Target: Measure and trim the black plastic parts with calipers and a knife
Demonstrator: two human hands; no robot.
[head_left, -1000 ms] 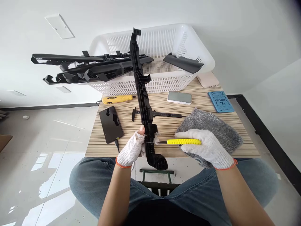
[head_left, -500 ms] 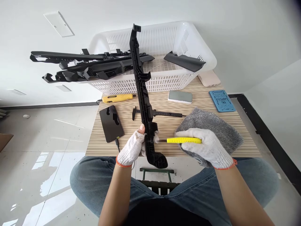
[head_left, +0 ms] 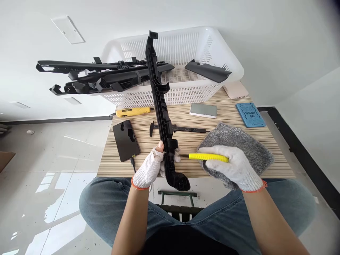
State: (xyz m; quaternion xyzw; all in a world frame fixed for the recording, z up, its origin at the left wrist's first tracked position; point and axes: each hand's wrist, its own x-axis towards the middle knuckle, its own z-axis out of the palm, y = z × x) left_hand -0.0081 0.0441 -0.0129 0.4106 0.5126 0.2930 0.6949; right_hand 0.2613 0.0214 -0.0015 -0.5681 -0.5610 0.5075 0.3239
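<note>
My left hand [head_left: 150, 164], in a white glove with the thumb bare, is closed round the lower part of a long black plastic trim part [head_left: 162, 109]. The part stands lengthwise over the table, its curved foot past the near edge. In my gloved right hand [head_left: 235, 164] is a yellow-handled tool [head_left: 208, 157] with a thin dark shaft. The shaft points left at the part's lower end, close to my left fingers; its tip is too blurred to make out. Under my right hand lies a grey cloth [head_left: 247, 148].
Behind stands a white basket [head_left: 186, 92] with several black trim parts [head_left: 106, 76] jutting out left and another piece [head_left: 208, 71] at right. On the table [head_left: 114, 170] lie a phone [head_left: 126, 140], a caliper [head_left: 188, 129], a yellow power tool [head_left: 132, 112], a grey-white block [head_left: 203, 110] and a blue case [head_left: 250, 114].
The tool's shaft has tilted slightly, its far end a little higher. Both hands keep their hold, and the black part is almost still; the whole view has shifted very slightly.
</note>
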